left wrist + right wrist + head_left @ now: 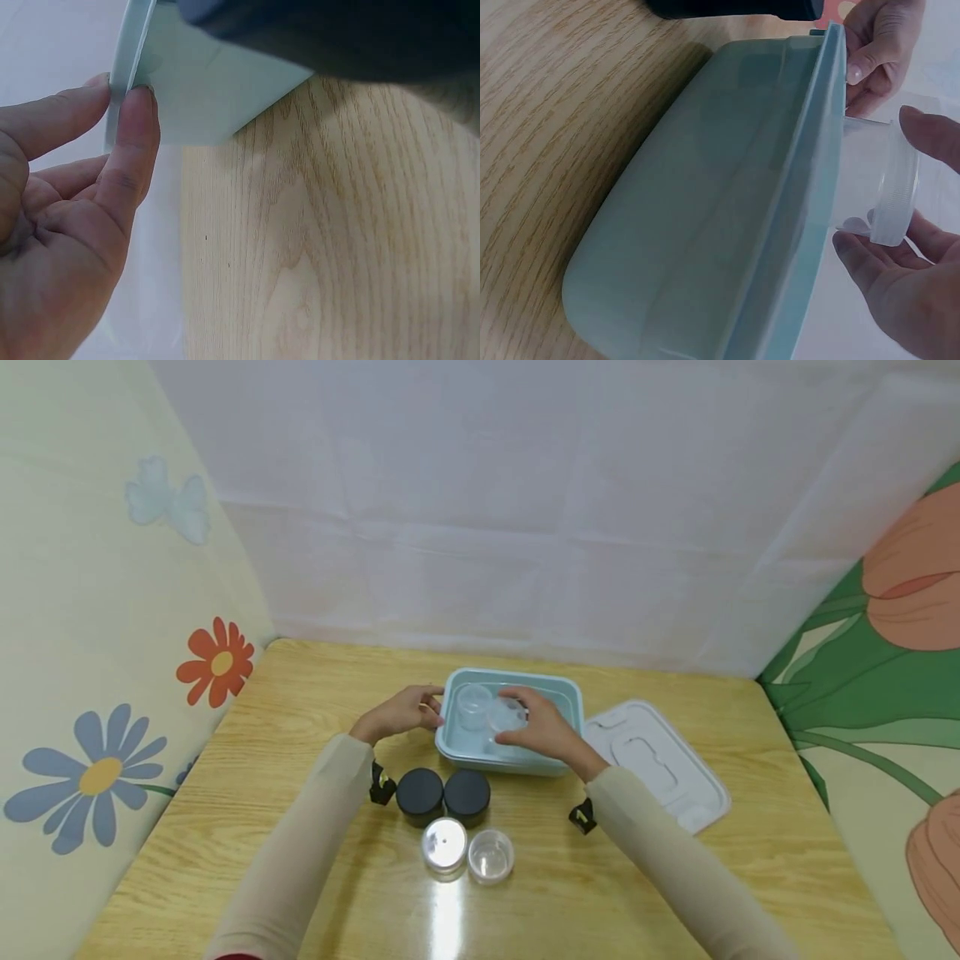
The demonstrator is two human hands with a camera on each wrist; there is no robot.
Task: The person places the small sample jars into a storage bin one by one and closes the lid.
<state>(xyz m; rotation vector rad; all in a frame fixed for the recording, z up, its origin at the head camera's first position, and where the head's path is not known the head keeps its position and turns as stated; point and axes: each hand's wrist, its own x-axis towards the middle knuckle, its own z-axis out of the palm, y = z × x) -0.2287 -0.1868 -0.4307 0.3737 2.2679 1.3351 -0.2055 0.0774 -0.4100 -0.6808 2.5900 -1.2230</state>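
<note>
A light blue plastic box (555, 687) stands on the table. My left hand (408, 708) pinches the box's left rim between thumb and fingers, as the left wrist view also shows. In my right hand (549, 728) is a clear plastic jar (864, 169) with a ribbed translucent lid. Thumb and fingers grip it on opposite sides. The jar is partly below the box's rim in the right wrist view, so its base is hidden. Another clear jar (473, 700) is inside the box at the left, beside the held one.
Two black-topped jars (420, 792) stand side by side in front of the box. Nearer still are a jar with a shiny top (444, 843) and a clear jar (491, 857). A white lid (705, 789) lies on the table (300, 693) to the box's right.
</note>
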